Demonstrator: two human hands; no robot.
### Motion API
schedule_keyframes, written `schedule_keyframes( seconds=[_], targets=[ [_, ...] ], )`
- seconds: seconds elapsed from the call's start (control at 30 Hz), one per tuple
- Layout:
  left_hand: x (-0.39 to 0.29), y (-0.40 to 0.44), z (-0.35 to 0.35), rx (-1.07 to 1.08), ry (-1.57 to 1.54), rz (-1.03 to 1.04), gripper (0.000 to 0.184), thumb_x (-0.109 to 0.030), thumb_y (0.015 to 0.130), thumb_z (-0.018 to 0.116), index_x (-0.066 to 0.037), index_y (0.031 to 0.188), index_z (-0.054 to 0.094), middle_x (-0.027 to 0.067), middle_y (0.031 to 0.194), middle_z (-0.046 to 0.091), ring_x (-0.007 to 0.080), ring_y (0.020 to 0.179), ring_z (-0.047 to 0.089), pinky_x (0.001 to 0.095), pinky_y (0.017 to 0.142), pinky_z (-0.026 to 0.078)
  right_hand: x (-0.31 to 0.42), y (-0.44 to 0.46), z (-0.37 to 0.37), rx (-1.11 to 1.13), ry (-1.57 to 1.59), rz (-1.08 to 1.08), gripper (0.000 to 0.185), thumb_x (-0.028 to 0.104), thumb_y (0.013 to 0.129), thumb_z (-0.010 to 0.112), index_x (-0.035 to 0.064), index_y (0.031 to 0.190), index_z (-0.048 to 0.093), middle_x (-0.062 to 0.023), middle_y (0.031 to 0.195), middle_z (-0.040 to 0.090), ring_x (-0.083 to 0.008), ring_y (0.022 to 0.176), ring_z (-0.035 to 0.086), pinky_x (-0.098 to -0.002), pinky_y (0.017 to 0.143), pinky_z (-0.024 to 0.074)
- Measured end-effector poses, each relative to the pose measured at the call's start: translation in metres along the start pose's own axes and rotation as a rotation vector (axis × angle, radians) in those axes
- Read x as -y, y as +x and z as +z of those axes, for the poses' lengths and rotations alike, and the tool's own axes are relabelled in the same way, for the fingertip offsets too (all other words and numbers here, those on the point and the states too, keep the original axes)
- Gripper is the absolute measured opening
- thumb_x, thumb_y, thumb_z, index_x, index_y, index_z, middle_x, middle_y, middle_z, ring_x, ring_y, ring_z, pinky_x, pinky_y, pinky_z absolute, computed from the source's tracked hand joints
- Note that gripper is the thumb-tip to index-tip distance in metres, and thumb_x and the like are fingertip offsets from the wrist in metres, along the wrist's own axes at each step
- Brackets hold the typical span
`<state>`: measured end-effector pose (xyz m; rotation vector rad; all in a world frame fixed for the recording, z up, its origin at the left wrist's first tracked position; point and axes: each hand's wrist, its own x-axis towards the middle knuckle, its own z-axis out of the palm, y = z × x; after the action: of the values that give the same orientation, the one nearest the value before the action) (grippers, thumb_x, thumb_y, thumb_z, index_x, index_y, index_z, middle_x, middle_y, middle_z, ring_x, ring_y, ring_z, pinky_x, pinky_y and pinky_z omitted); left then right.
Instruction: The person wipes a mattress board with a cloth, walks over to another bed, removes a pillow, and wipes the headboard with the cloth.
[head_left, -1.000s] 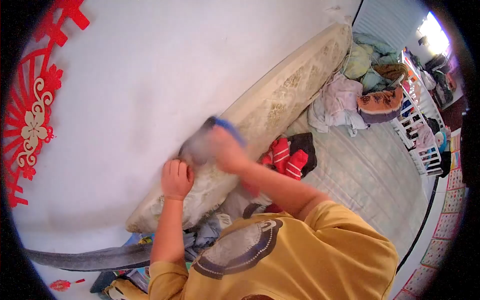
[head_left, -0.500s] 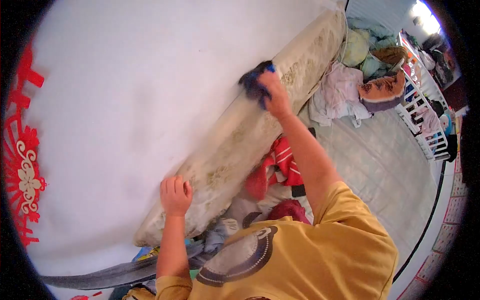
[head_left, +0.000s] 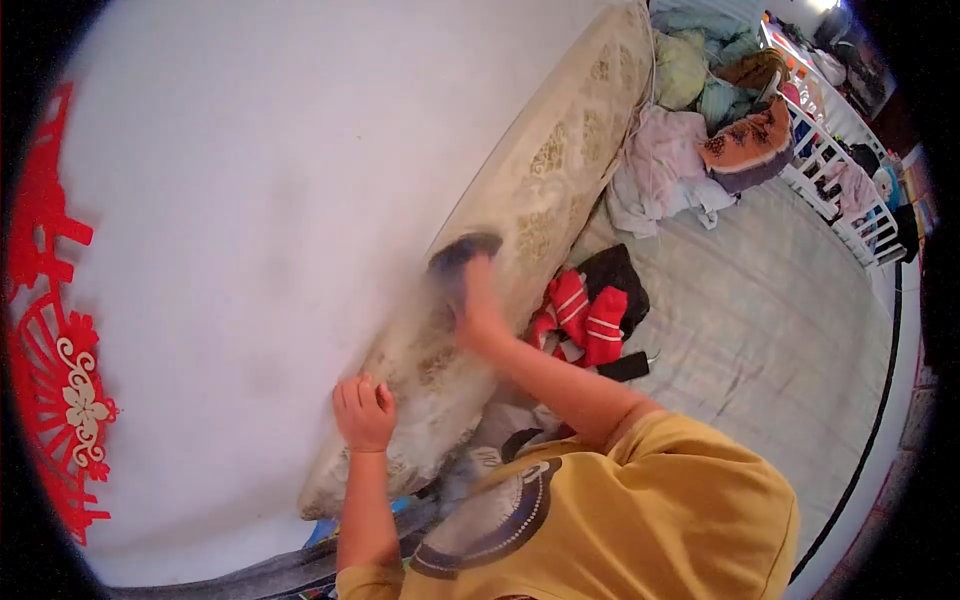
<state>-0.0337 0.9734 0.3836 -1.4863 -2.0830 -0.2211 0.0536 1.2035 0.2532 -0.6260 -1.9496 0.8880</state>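
A long padded headboard (head_left: 550, 150), cream with a golden-brown pattern, runs diagonally along the white wall. My right hand (head_left: 476, 305) presses a dark blue cloth (head_left: 464, 250) onto its upper surface, near the wall-side edge. The cloth and fingers are blurred by motion. Lower down, my left hand (head_left: 364, 412) rests at the headboard's wall-side edge with its fingers curled in. Its palm is hidden, and no object shows in it.
Red striped clothing (head_left: 590, 320), a black cloth (head_left: 618, 280) and a black phone-like object (head_left: 624, 367) lie on the pale bed (head_left: 740, 320). Farther back are piled bedding (head_left: 665, 155), an orange-brown cushion (head_left: 755, 145) and a white railing (head_left: 840, 190). Red paper decoration (head_left: 60, 350) hangs at left.
My right hand has slid the dark blue cloth down along the headboard, toward my left hand. The left hand keeps its place at the edge. The whole view has shifted slightly.
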Motion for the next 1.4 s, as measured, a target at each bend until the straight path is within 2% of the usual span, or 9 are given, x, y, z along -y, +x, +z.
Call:
schedule_keyframes(
  seconds=[0.17,0.5,0.6,0.67,0.8,1.03,1.17,1.23,1.4],
  targets=[
    [0.001,0.000,0.003,0.002,-0.030,0.011,0.024,-0.012,0.084,0.068,0.000,0.104,0.061,0.0163,0.100,0.059,0.0368,0.091,0.058,0.0468,0.081,0.051,-0.041,0.070,-0.010,-0.166,-0.032,0.039,0.087,0.008,0.091,0.069,-0.0047,0.159,0.017,-0.0285,0.167,0.013,-0.0462,0.155,0.013,-0.0532,0.127,0.0107],
    [0.006,-0.008,0.009,0.053,-0.031,-0.021,0.031,-0.014,0.084,0.069,-0.001,0.110,0.059,0.0180,0.102,0.057,0.0391,0.094,0.057,0.0511,0.087,0.049,-0.159,0.250,-0.104,-0.289,0.006,0.347,0.070,0.016,0.096,0.062,-0.0057,0.154,0.031,-0.0317,0.161,0.027,-0.0478,0.149,0.027,-0.0520,0.123,0.0241],
    [0.003,-0.002,0.006,0.022,0.004,0.002,0.025,-0.015,0.085,0.067,-0.002,0.104,0.060,0.0153,0.099,0.057,0.0367,0.090,0.056,0.0475,0.081,0.050,-0.152,0.210,-0.073,-0.253,-0.292,-0.026,0.070,0.010,0.084,0.068,0.0026,0.149,0.044,-0.0292,0.160,0.031,-0.0490,0.147,0.030,-0.0571,0.121,0.0251],
    [0.002,-0.002,0.003,0.027,0.001,-0.004,0.024,-0.015,0.084,0.067,-0.002,0.103,0.060,0.0151,0.098,0.056,0.0367,0.090,0.056,0.0473,0.080,0.050,-0.076,0.160,-0.071,-0.031,-0.376,-0.096,0.062,0.007,0.074,0.074,0.0053,0.134,0.058,-0.0270,0.154,0.040,-0.0486,0.146,0.031,-0.0594,0.122,0.0232],
    [0.002,-0.002,0.003,0.024,-0.020,-0.016,0.023,-0.015,0.084,0.067,-0.002,0.102,0.060,0.0154,0.097,0.056,0.0366,0.089,0.056,0.0473,0.079,0.050,0.032,0.078,-0.083,0.264,-0.095,-0.345,0.054,0.015,0.071,0.083,0.0125,0.122,0.065,-0.0126,0.137,0.056,-0.0381,0.142,0.042,-0.0613,0.123,0.0230],
    [0.004,-0.006,0.007,0.018,-0.004,-0.012,0.023,-0.017,0.086,0.068,-0.003,0.102,0.061,0.0149,0.096,0.057,0.0357,0.087,0.057,0.0469,0.078,0.050,-0.018,0.142,-0.076,0.162,0.010,-0.564,0.039,0.017,0.064,0.083,0.0103,0.097,0.064,-0.0092,0.106,0.062,-0.0356,0.111,0.057,-0.0598,0.115,0.0358],
    [0.005,-0.010,0.011,0.053,-0.018,-0.044,0.022,-0.017,0.086,0.068,-0.003,0.102,0.062,0.0140,0.095,0.057,0.0351,0.088,0.057,0.0469,0.079,0.051,-0.084,0.207,-0.108,0.062,-0.134,-0.426,0.034,0.011,0.069,0.077,0.0050,0.101,0.066,-0.0138,0.108,0.066,-0.0378,0.114,0.059,-0.0552,0.119,0.0347],
    [0.007,-0.010,0.012,0.052,-0.009,-0.034,0.022,-0.016,0.086,0.068,-0.003,0.103,0.062,0.0138,0.096,0.057,0.0348,0.089,0.058,0.0469,0.079,0.051,-0.127,0.242,-0.116,-0.107,-0.251,-0.425,0.037,0.019,0.070,0.081,0.0068,0.102,0.068,-0.0136,0.106,0.065,-0.0407,0.112,0.058,-0.0545,0.113,0.0392],
    [0.007,-0.010,0.012,0.036,0.023,-0.010,0.025,-0.016,0.085,0.068,-0.003,0.106,0.062,0.0133,0.096,0.058,0.0342,0.090,0.058,0.0466,0.080,0.052,-0.160,0.295,-0.149,-0.172,-0.413,-0.277,0.035,0.025,0.082,0.074,0.0023,0.108,0.070,-0.0166,0.116,0.068,-0.0407,0.121,0.057,-0.0535,0.117,0.0356]
  ],
)
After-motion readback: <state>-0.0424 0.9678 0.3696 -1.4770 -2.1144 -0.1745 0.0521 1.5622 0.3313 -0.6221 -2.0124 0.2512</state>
